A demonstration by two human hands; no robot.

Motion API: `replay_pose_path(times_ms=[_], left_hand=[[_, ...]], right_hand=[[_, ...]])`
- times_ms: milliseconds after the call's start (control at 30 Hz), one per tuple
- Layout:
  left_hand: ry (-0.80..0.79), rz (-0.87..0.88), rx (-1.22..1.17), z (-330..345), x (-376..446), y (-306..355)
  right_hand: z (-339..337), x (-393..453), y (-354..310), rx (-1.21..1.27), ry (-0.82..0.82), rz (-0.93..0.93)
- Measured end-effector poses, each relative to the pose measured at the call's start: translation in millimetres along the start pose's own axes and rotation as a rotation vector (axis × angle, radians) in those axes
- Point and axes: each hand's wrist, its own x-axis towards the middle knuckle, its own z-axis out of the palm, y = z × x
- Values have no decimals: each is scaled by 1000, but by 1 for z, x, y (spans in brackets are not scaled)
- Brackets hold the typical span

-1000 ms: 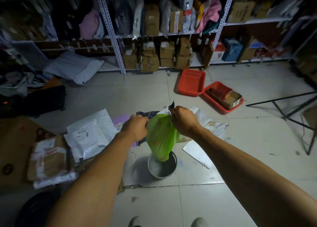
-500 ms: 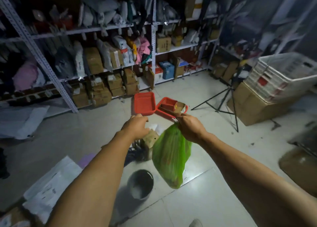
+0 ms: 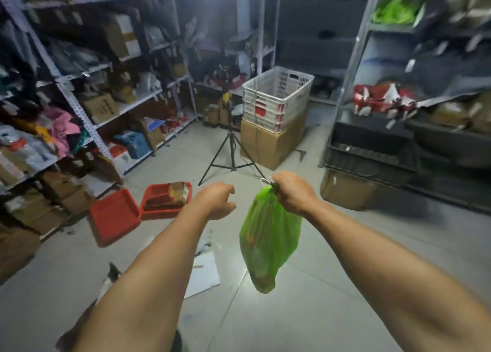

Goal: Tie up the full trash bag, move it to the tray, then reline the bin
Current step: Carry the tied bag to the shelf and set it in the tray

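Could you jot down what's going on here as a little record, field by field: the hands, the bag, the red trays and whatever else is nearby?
right hand: right hand grips the gathered neck of the green trash bag
left hand: left hand holds nothing, fingers loosely curled
bag: hangs in the air, clear of the floor
trays: empty red tray and red tray with boxes on the floor, to the left
bin: not in view
nearby: black tripod, white crate on a cardboard box

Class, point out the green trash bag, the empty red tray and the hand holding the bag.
green trash bag (image 3: 268, 240), head view, middle of its bulge
empty red tray (image 3: 113, 215), head view, its bare floor
right hand (image 3: 293, 192), head view, its back
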Motion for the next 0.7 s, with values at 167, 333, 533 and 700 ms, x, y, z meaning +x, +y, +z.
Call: replay_pose_path(times_ms=[167,333,533,700], left_hand=[[-30,128,47,0,80,88],[-21,190,57,-8,150,159],[-18,267,50,-7,243,230],[-42,361,35,-2,337,281]], right_hand=[[-25,0,101,-15,12,185],[-45,8,188,-32,29,269],[-69,34,290,-47,82,339],[-91,72,371,-84,97,359]])
